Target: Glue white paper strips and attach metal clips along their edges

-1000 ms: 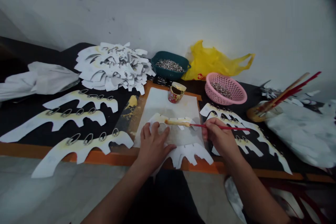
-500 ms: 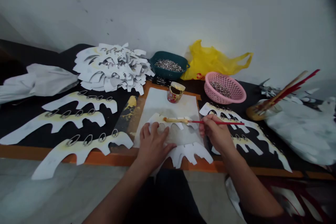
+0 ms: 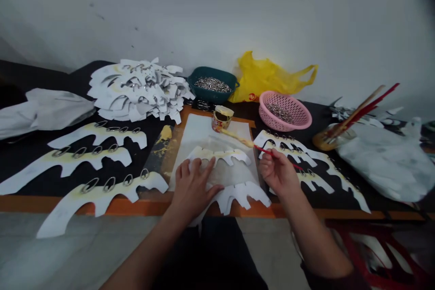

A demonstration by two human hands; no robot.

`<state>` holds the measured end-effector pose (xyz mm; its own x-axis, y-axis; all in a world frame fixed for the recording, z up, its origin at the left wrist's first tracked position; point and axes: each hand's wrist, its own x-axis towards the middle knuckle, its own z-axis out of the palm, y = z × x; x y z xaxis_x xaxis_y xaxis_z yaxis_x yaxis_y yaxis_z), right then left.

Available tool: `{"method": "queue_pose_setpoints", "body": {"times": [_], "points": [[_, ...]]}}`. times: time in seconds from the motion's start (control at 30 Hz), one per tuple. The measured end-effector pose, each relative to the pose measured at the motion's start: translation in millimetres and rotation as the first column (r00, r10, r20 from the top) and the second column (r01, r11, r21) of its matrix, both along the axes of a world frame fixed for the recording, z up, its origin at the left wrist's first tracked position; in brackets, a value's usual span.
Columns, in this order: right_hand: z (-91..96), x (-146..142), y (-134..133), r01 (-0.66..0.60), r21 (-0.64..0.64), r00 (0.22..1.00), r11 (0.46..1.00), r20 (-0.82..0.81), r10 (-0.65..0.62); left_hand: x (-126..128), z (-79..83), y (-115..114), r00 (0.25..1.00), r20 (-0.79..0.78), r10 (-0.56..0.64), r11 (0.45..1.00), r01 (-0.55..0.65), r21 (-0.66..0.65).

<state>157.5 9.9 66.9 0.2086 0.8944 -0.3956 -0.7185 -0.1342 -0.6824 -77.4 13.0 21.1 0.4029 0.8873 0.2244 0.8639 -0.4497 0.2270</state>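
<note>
My left hand (image 3: 194, 187) lies flat with fingers spread on a white cut-out piece (image 3: 224, 156) in the middle of the work mat (image 3: 204, 136). My right hand (image 3: 278, 171) is closed around a red-handled brush (image 3: 253, 144). Its glue-coated bristles point up and left, close to a small glue pot (image 3: 221, 119) at the back of the mat. The brush tip is lifted off the piece. A second white piece (image 3: 242, 194) lies just in front, at the table's orange edge.
Three glued pieces with metal rings (image 3: 102, 188) lie at left, a heap of white pieces (image 3: 139, 88) behind them. A teal tub (image 3: 212, 86) and pink basket (image 3: 284, 112) hold metal rings. A yellow bag (image 3: 268, 77), spare brushes (image 3: 356, 115) and more ringed pieces (image 3: 306, 165) sit at right.
The brush has left the top edge of the white piece and swung up and back toward the glue pot. My left hand stays pressed on the piece. The view shifted slightly right.
</note>
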Motion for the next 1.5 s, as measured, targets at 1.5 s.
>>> {"method": "queue_pose_setpoints", "body": {"times": [1.5], "points": [[-7.1, 57, -91, -0.459, -0.17, 0.49, 0.872, 0.77, 0.408, -30, -12.6, -68, 0.974, 0.225, -0.026, 0.991, -0.005, 0.136]]}}
